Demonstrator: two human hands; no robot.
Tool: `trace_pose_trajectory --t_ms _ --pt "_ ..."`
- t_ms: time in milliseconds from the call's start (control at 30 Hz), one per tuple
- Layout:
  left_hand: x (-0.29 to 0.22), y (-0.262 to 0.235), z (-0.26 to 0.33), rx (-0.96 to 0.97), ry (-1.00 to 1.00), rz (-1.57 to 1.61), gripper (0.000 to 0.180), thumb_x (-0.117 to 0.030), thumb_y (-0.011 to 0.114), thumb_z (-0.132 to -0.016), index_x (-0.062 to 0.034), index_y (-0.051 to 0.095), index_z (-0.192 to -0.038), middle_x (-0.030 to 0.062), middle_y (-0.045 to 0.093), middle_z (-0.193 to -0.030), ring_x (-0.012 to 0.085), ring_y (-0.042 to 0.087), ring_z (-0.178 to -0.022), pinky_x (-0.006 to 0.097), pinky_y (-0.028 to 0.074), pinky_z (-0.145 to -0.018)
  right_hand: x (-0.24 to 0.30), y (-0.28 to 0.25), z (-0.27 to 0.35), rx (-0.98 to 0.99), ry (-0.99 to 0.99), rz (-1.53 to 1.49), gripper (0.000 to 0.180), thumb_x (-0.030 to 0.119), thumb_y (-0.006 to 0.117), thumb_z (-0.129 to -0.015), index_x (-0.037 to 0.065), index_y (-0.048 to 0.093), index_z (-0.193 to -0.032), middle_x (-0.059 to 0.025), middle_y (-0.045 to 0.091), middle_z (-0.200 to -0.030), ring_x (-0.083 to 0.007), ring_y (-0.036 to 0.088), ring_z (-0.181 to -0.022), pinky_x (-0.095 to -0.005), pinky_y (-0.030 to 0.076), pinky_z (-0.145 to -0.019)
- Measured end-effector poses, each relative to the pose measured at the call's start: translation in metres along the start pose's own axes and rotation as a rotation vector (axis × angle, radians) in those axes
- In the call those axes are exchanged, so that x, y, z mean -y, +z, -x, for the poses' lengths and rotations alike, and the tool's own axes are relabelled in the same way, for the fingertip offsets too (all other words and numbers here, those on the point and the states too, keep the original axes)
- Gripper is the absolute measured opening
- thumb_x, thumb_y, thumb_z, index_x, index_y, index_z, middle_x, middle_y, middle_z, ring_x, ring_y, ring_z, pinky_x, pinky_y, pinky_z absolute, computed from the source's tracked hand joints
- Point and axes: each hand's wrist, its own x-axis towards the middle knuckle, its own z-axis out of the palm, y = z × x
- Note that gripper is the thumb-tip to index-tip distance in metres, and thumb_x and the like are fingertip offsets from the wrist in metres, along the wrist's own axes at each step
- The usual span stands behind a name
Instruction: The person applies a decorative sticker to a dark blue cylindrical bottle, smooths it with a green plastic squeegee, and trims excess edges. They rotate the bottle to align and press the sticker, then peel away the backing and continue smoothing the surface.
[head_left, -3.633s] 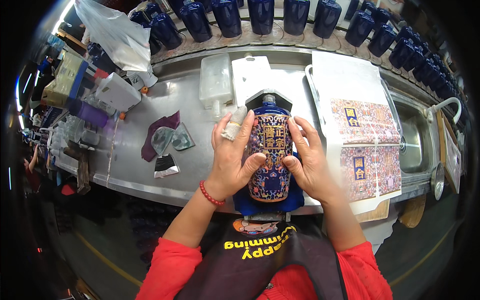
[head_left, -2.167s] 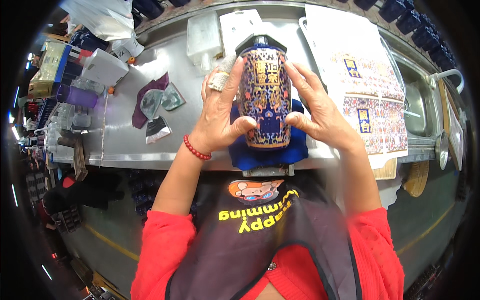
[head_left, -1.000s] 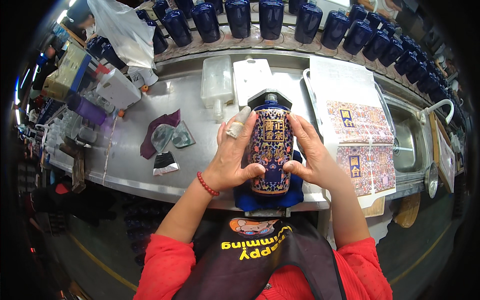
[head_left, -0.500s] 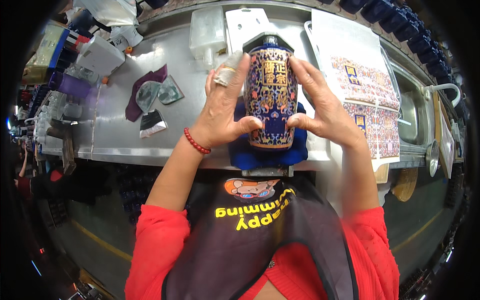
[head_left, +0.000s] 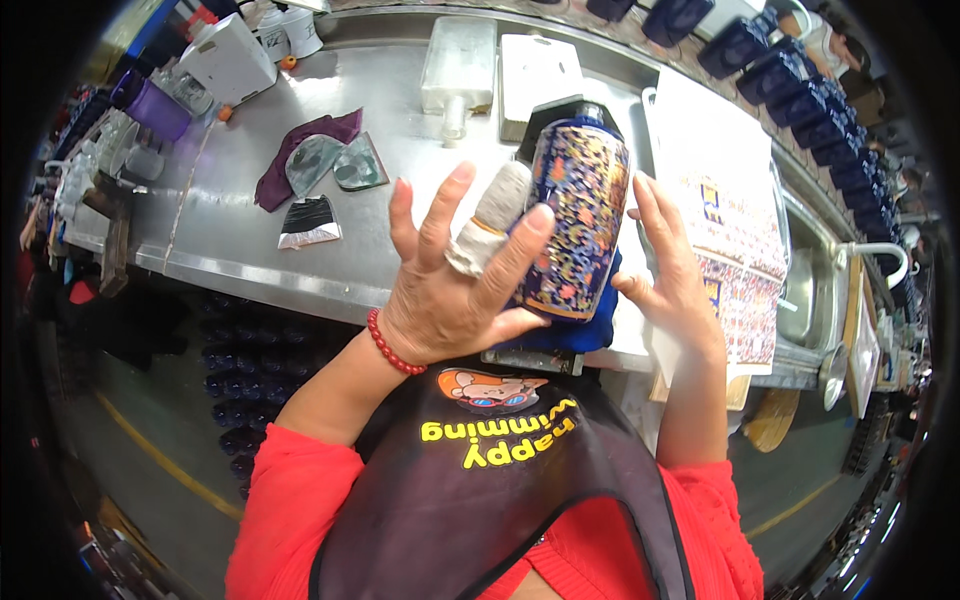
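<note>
A dark blue bottle (head_left: 578, 215) covered in a colourful floral and gold pattern lies tilted in front of me, neck pointing away. Along its left side is my left hand (head_left: 450, 260), fingers spread, with thumb and index finger against the lower part. One finger wears a grey wrapping (head_left: 497, 205). To the right of the bottle, my right hand (head_left: 665, 275) has its fingers apart; a small gap shows between it and the bottle. Under the bottle lies a blue cloth (head_left: 598, 330). A black angular rest (head_left: 606, 112) stands by the neck.
Patterned decal sheets (head_left: 735, 230) lie at the right, before a sink (head_left: 808, 290). A clear bottle (head_left: 460, 70) and white box (head_left: 540, 75) stand behind. Purple cloth (head_left: 285, 165) and a black-and-silver scraper-like piece (head_left: 308, 222) lie left. Several blue bottles (head_left: 770, 70) line the far right.
The bottle has turned, so its front panel no longer faces me. My left hand has spread its fingers, and my right hand has moved off the bottle's side. The view has shifted slightly.
</note>
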Motion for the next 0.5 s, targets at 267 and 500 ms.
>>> trace_pose_trajectory --t_ms 267,500 --pt "-0.007 0.022 0.010 0.129 -0.296 0.467 0.130 -0.081 0.069 -0.074 0.0045 0.020 -0.160 0.0291 0.034 -0.156 0.0483 0.028 -0.146 0.068 0.007 -0.118 0.019 -0.008 -0.010 0.005 -0.013 0.190 0.080 0.053 0.068 -0.094 0.008 0.045 -0.155 -0.0244 0.033 -0.160 -0.0364 0.051 -0.128 -0.0478 0.043 -0.110" --pt "-0.031 0.035 -0.001 0.167 -0.479 0.537 0.122 -0.078 0.058 -0.086 0.0100 0.015 -0.158 0.0334 0.037 -0.152 0.0494 0.029 -0.144 0.068 0.012 -0.117 0.034 -0.015 -0.031 0.005 -0.053 0.328 0.067 0.039 0.075 -0.090 0.017 0.054 -0.150 -0.0234 0.036 -0.159 -0.0390 0.051 -0.128 -0.0480 0.044 -0.109"
